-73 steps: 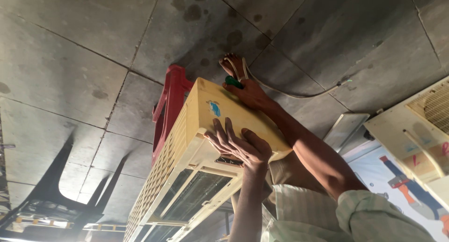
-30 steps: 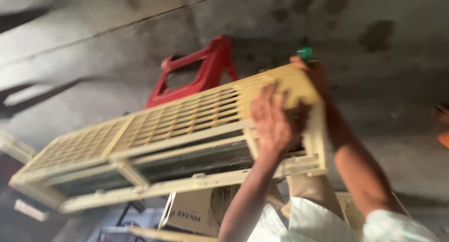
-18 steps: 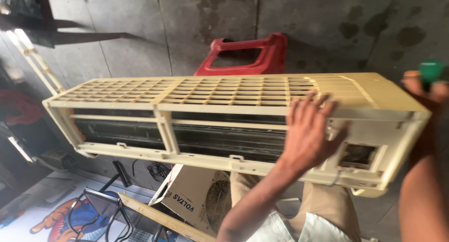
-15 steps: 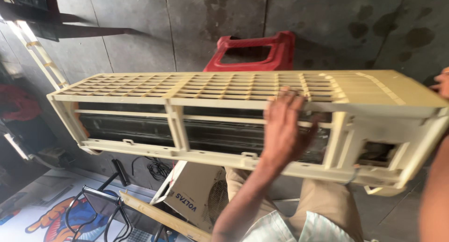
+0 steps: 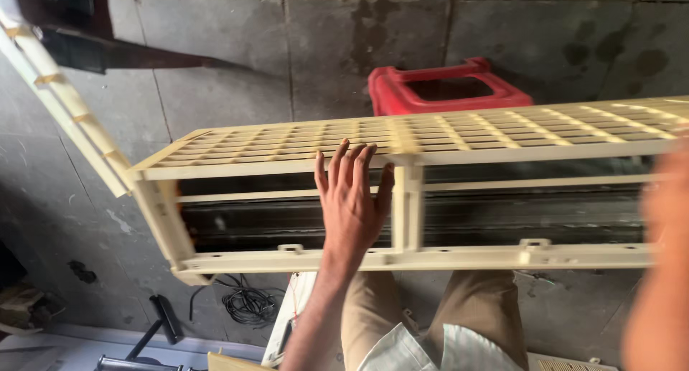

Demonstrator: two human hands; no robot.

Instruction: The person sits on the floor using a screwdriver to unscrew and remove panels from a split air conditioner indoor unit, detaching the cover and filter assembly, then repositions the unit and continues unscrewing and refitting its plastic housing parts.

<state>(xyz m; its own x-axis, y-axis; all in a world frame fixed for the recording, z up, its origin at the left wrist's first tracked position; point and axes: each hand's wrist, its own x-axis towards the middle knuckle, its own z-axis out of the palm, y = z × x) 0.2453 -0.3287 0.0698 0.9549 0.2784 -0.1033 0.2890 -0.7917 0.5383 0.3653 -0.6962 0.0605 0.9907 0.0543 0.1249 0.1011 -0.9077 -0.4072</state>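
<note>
Grey stone-slab floor [image 5: 237,62], stained and scuffed, red plastic stool [image 5: 445,91] standing on it. Cream plastic AC casing [image 5: 445,145] across the lap: gridded top, dark roller inside. Left hand [image 5: 352,206] flat against the front, fingers spread, gripping nothing. Right hand [image 5: 664,270] just a blur, can't tell. Black cable [image 5: 247,306] coiled below.

The left hand [image 5: 353,199], fingers spread, lies flat against the front of a yellowed air-conditioner casing [image 5: 287,143] near its centre post. A red plastic stool [image 5: 445,91] stands at one o'clock; black cable [image 5: 247,304] coils at seven.
</note>
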